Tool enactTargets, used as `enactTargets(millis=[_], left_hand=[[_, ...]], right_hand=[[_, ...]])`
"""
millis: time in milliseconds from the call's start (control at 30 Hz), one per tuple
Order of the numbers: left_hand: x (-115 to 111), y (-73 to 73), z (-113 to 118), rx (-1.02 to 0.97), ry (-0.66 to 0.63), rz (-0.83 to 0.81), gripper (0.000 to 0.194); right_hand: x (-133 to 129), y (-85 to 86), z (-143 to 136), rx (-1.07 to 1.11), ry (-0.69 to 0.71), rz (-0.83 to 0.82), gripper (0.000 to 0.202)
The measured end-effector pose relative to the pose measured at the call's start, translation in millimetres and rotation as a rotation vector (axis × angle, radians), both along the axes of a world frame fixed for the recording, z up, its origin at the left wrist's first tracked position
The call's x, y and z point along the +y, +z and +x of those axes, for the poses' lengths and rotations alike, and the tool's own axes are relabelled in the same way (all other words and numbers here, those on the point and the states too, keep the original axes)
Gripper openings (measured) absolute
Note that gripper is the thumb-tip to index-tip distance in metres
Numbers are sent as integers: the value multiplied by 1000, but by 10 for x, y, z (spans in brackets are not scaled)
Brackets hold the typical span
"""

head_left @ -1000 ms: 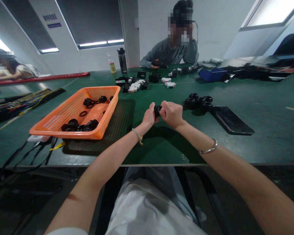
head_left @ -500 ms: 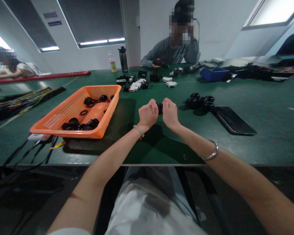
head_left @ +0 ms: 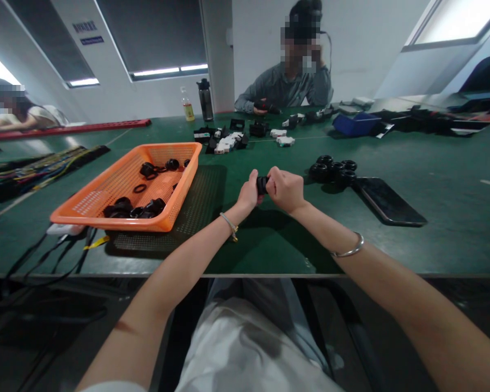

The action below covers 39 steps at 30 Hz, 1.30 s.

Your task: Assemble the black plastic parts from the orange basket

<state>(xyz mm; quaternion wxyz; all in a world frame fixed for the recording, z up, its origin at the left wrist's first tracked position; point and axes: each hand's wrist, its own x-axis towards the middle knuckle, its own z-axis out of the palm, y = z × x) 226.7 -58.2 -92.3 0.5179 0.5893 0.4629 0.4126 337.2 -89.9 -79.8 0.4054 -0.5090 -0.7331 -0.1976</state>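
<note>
Both hands meet over the green table around a small black ribbed round part (head_left: 262,185). My left hand (head_left: 248,191) grips its left end, the thumb pointing up along it. Wrapped round the other end, my right hand (head_left: 286,189) has its fingers curled in. The palms and fingers hide much of the part, so its exact kind does not show. Off to the right of my hands lies a cluster of black round parts (head_left: 334,170). An orange basket (head_left: 175,209) on the left holds more black pieces (head_left: 153,207) and a thin black ring (head_left: 139,188).
A dark phone (head_left: 390,201) lies beside the cluster. Black and white pieces (head_left: 227,141), a dark bottle (head_left: 205,100) and a yellow-labelled bottle (head_left: 187,106) stand farther back. A person (head_left: 286,87) sits opposite. Wire bundles (head_left: 44,169) lie at the left.
My right hand has rolled over the part, its back now turned more upward. The left hand has turned too, thumb raised. Both still hold the black part, which sits slightly lower and left.
</note>
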Motion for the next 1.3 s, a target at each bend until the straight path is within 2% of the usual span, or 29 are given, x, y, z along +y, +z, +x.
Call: enactTargets(millis=[67, 133, 300, 400, 500, 567, 633, 700, 800, 867, 933, 1000, 1067, 1200, 1300], left_hand=[[-35, 16, -3, 38, 41, -5, 62], [-97, 45, -3, 88, 119, 68, 62], [-250, 136, -48, 294, 261, 401, 63], [-276, 192, -125, 478, 268, 664, 58], [-261, 212, -183, 603, 224, 783, 53], [-240, 196, -182, 602, 207, 773, 52], [-207, 159, -148, 521, 211, 707, 52], [-163, 114, -94, 392, 202, 579, 54], [-96, 61, -16, 237, 130, 310, 60], [-75, 49, 15, 187, 82, 149, 63], [-90, 60, 22, 164, 71, 57, 64], [-137, 86, 9, 178, 100, 67, 63], [-197, 120, -14, 227, 152, 161, 59], [-284, 189, -57, 325, 260, 351, 51], [-306, 234, -72, 407, 292, 477, 44]], right_hand=[[-6, 1, 1, -26, 8, 14, 18], [-28, 8, -25, 0, 4, 9, 17], [-95, 67, -161, 242, -29, -45, 15], [-93, 103, -227, 462, -19, -101, 20], [-64, 98, -243, 553, 32, -164, 24], [-45, 73, -228, 524, 11, -163, 23], [-31, 42, -194, 443, -50, -128, 22], [-20, 20, -143, 312, -84, -79, 20], [-6, 11, -50, 66, -33, 11, 19], [-1, 13, 0, -58, 12, 62, 19], [-2, 11, 21, -110, 30, 81, 19], [-13, 5, 6, -90, 30, 60, 18], [-34, 1, -38, -23, 21, 12, 17], [-85, 21, -159, 198, -39, -73, 18], [-105, 51, -229, 374, -63, -79, 21]])
